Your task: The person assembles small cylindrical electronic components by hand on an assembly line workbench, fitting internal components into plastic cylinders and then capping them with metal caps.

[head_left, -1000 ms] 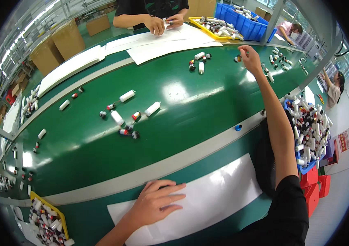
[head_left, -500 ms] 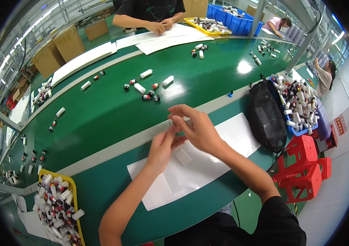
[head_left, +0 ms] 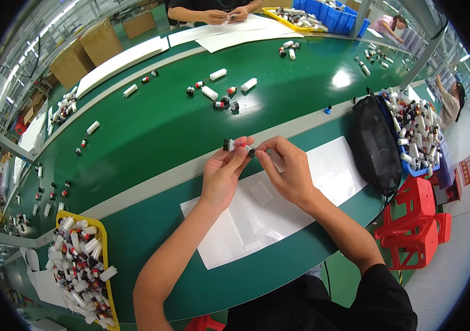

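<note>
My left hand (head_left: 221, 179) is closed on a small cylindrical part (head_left: 228, 144) with black ends and a red band, its fingers covering some of the middle. The part lies roughly sideways above the near rail of the green belt. At its right end, the thumb and forefinger of my right hand (head_left: 289, 172) pinch the black tip (head_left: 250, 151). Beneath both hands a white sheet (head_left: 328, 171) lies on the green worktop, with a small pale square piece (head_left: 261, 193) on it.
A yellow bin (head_left: 102, 248) of white bottle-like parts stands at left, a blue bin (head_left: 411, 165) of similar parts at right. A black mesh bag (head_left: 375, 149) sits beside the blue bin. Loose parts (head_left: 209, 92) dot the green belt (head_left: 157, 132). A co-worker's hands (head_left: 215, 17) work across it.
My right hand has come off the left one and moved right, so the part between them now shows. The whole view has shifted slightly. The co-worker's hands have moved apart.
</note>
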Demonstrator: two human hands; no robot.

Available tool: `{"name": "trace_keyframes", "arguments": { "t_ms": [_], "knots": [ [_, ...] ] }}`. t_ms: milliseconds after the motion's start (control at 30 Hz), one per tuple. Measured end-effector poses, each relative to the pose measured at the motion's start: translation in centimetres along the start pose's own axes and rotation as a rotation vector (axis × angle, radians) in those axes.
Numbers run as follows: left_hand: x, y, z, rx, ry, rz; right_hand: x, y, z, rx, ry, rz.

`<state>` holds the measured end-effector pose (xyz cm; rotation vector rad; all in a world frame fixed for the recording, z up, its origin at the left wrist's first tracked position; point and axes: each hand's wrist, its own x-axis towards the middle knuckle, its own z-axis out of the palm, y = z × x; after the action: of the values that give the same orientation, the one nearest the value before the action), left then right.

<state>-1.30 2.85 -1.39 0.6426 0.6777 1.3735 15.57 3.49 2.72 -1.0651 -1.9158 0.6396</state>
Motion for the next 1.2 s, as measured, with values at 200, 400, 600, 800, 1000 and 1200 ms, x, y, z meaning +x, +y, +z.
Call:
{"name": "trace_keyframes", "arguments": {
  "t_ms": [200,400,600,800,1000,1200],
  "knots": [
    [0.1,-0.2,-0.5,-0.038,0.053,-0.031,0.2,-0.3,1.5,0.083,0.174,-0.064],
    [-0.5,0.2,1.5,-0.065,0.015,-0.041,-0.5,0.7,1.5,0.317,0.142,0.173],
    [-0.2,-0.7,0.3,0.053,0.035,0.043,0.0,1.2,1.5,0.250,0.166,0.022],
    [0.4,-0.4,-0.2,0.181,-0.038,0.116,0.1,1.5,1.7,0.058,0.141,-0.177],
    [0.2,-0.6,-1.1,0.308,-0.006,0.151,-0.3,1.6,2.2,0.058,0.107,-0.171],
    [0.3,-0.6,-1.9,0.388,-0.044,0.146,0.1,2.4,1.3,0.082,-0.038,-0.057]
  ]
}}
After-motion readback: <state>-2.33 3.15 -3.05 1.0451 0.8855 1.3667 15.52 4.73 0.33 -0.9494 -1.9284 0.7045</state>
